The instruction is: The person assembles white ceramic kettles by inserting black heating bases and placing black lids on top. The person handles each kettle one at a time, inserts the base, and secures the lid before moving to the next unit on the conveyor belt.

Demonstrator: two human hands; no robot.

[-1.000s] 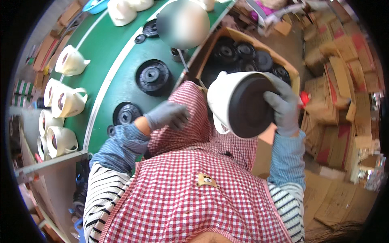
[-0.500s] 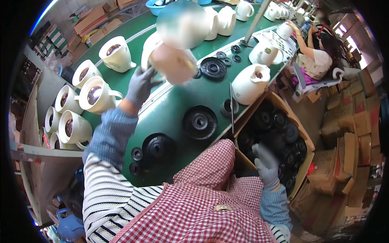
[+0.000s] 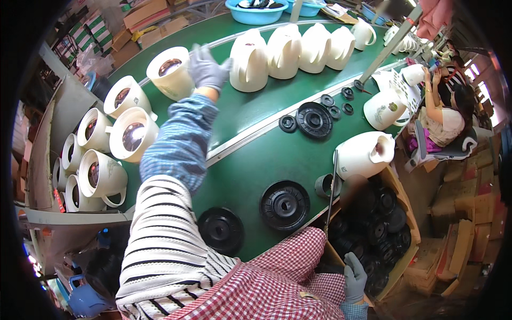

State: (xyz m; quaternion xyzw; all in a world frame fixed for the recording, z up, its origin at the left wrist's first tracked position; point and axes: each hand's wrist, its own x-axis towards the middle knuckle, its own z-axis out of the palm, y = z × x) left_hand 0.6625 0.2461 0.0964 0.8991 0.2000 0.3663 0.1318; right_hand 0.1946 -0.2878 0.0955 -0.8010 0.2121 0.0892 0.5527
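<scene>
Left hand (image 3: pixel 209 68): gloved in grey, raised over the green table (image 3: pixel 240 176); blurred fingers lie right beside the nearest jug, and whether they grip or touch it cannot be told.
Nearest jug (image 3: pixel 178 85): white, on the far left part of the table, its wide mouth facing the viewer and showing a shiny interior.
Right hand (image 3: pixel 354 278): gloved in grey, low beside the cardboard box, fingers loosely extended, grip open, nothing visible in it.
Cardboard box (image 3: pixel 414 244): next to the table edge, filled with black round parts (image 3: pixel 377 230).
Jug cluster (image 3: pixel 112 178): white, wide mouths exposed, crowded at the table's left end.
Jug row (image 3: pixel 284 56): white, handles toward the viewer, along the far side.
Large black discs (image 3: pixel 273 209): two, lying flat on the near table surface.
Spouted jug (image 3: pixel 356 158): white, at the table edge, just above the box.
Co-worker (image 3: pixel 444 120): seated at upper right, hands at another white jug (image 3: pixel 412 76).
</scene>
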